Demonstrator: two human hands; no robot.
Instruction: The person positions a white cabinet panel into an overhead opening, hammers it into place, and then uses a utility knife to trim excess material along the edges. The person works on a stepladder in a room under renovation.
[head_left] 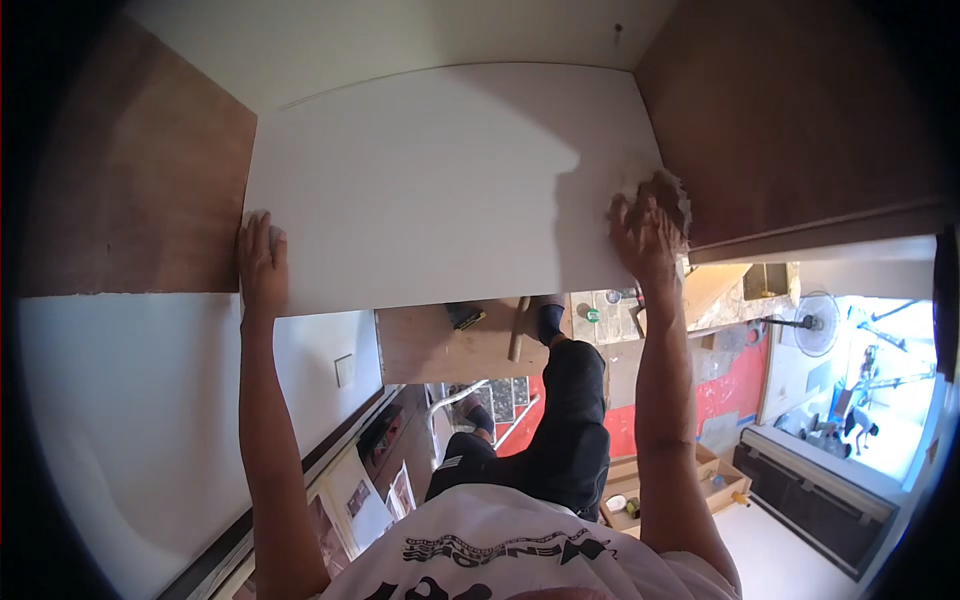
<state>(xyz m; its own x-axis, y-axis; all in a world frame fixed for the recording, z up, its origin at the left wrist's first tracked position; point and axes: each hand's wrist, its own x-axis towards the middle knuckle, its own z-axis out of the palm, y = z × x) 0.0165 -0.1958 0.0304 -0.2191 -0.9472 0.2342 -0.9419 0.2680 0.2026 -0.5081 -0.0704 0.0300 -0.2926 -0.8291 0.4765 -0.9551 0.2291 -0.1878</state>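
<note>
A wide white panel lies in front of me, fitted between two brown wooden side boards. My left hand rests at its left edge, fingers stretched out against the seam with the left board. A small greyish patch shows beside the thumb; I cannot make out what it is. At the panel's right edge my right hand presses a crumpled, stained rag into the corner by the right board. Its fingers are bent over the cloth and partly hidden by it.
Below the panel, a wooden platform carries a hammer and a dark yellow-marked object. One of my feet stands there, the other on a metal ladder. A fan, wooden tray and distant person are at right.
</note>
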